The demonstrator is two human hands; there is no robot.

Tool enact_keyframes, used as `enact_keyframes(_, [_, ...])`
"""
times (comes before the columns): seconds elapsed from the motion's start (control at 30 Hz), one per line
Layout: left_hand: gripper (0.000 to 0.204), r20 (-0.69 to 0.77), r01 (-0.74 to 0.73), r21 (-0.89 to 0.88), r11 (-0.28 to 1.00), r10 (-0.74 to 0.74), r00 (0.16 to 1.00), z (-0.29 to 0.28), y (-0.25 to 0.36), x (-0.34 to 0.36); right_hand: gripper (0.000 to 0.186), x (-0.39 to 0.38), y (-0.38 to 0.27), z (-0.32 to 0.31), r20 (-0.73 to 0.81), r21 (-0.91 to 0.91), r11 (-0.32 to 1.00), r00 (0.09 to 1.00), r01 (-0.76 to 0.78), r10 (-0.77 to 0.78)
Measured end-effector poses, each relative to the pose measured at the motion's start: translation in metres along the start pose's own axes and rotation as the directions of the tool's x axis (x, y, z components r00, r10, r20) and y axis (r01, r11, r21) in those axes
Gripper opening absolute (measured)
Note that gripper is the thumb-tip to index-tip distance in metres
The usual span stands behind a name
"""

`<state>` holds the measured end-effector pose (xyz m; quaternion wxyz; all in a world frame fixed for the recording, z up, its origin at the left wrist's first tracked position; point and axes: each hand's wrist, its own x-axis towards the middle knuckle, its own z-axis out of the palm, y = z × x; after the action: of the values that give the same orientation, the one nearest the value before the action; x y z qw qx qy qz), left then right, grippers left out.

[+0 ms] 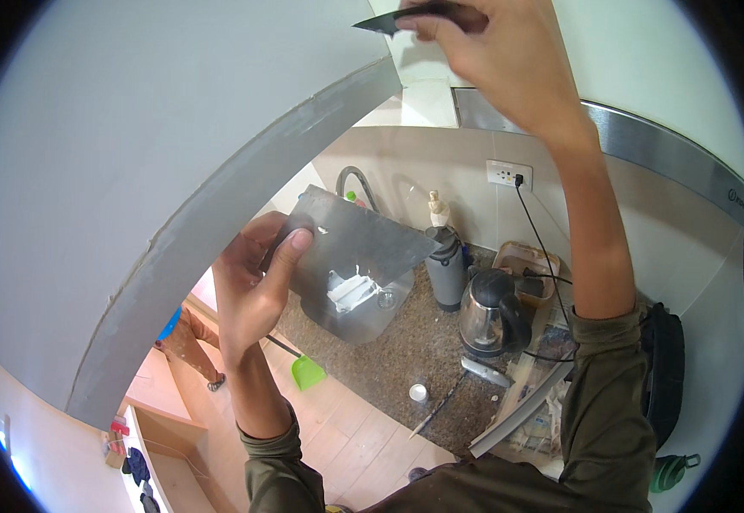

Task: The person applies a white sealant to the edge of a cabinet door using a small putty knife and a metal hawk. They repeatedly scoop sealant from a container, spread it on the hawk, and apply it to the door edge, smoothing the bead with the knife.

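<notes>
My left hand (261, 274) grips a thin grey metal sheet (355, 235) by its left edge, thumb on top. A small white smear shows on the sheet, which is held above the counter and partly covers the steel sink (363, 325). Raised at the top, my right hand (509, 60) is closed on a dark flat scraper blade (380, 23). The blade's pointed end lies close to where the grey panel edge (244, 179) meets the white wall corner; whether it touches cannot be seen. Patchy filler runs along that edge.
On the speckled counter (372, 385) stand an electric kettle (487, 316), a grey flask (445, 274) and a plastic tub (526, 256). A utility knife (485, 372) lies nearby. A cord hangs from the wall socket (509, 173). At left, another person's leg (192, 342) shows.
</notes>
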<state>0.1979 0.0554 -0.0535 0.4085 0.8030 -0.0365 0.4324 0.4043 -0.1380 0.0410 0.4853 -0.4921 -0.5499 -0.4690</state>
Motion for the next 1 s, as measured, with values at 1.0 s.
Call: enact_keyframes(1.0, [0.021, 0.135, 0.055, 0.001, 0.999, -0.054, 0.989, -0.003, 0.004, 0.007, 0.021, -0.042, -0.023, 0.036, 0.004, -0.183, 0.908, 0.923, -0.377, 0.384])
